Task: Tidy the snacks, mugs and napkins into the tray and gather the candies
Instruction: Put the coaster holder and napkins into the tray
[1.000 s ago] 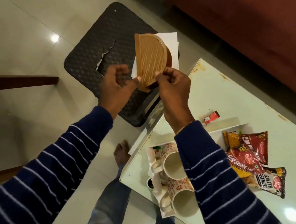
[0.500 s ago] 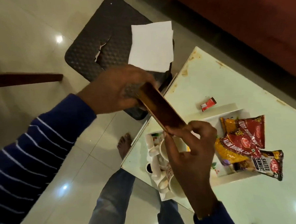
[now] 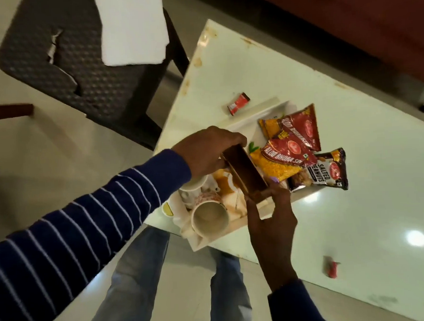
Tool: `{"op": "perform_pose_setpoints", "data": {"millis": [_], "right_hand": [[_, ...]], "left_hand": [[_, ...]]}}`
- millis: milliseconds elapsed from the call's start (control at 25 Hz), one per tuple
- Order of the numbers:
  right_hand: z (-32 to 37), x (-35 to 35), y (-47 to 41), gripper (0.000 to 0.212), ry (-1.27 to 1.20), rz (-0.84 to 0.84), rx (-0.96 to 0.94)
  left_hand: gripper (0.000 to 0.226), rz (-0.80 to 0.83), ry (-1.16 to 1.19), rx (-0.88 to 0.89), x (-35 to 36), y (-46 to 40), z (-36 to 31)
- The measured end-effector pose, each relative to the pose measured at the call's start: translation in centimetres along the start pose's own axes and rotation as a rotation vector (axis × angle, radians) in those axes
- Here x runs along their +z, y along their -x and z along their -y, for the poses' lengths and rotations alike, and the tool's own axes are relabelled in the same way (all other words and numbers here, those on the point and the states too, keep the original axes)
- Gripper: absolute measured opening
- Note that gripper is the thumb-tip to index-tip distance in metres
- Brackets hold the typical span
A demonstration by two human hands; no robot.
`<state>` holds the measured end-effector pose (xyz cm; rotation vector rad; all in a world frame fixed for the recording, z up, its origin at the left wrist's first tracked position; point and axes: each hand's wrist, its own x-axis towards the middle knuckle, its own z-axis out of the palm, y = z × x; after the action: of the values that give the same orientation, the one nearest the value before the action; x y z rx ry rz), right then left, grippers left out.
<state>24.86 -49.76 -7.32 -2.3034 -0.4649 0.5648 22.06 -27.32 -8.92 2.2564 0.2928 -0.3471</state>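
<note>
We've brought the wooden napkin holder [image 3: 246, 174] down over the tray [image 3: 238, 121] since before; left hand [image 3: 207, 153] and right hand [image 3: 270, 218] both grasp its ends.

The white napkins [image 3: 133, 29] on the far chair run off the top edge; the left hand [image 3: 207, 152] hides one mug [image 3: 195, 183].

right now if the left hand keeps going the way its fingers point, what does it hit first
Likely the snack packets in the tray. The left hand points right across it, gripping one end of the wooden holder; depth is unclear, so it might pass above them.
</note>
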Motion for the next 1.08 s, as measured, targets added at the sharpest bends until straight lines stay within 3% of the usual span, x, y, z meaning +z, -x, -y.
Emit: {"op": "perform_pose_setpoints", "data": {"millis": [240, 520, 680, 760, 880, 1000, 1080], "right_hand": [[-2.8, 2.5, 0.2, 0.045, -0.067, -0.012, 0.087], [-4.2, 3.9, 0.0, 0.04, -0.056, -0.029, 0.116], [-3.5, 2.9, -0.1, 0.054, -0.03, -0.042, 0.126], [-2.4, 1.8, -0.5, 0.056, -0.019, -0.129, 0.071], [0.6, 1.3, -2.4, 0.052, -0.029, -0.247, -0.037], [5.3, 2.7, -6.0, 0.047, -0.063, -0.182, -0.171], [8.1, 4.6, -8.7, 0.045, -0.147, -0.07, -0.166]], "left_hand": [[0.048, 0.079, -0.204, -0.093, 1.8, -1.4, -0.4], [0.054, 0.079, -0.269, -0.098, 2.2, -2.2, -0.6], [0.06, 0.037, -0.197, -0.088, 1.0, -1.0, 0.2], [0.053, -0.081, -0.067, -0.097, -0.5, 0.7, 1.2], [0.038, -0.425, 0.099, -0.185, -3.9, 3.5, 4.1], [0.025, -0.716, 0.176, -0.39, -7.3, 5.6, 7.9], [0.023, -0.821, 0.262, -0.514, -9.4, 6.1, 10.2]]}}
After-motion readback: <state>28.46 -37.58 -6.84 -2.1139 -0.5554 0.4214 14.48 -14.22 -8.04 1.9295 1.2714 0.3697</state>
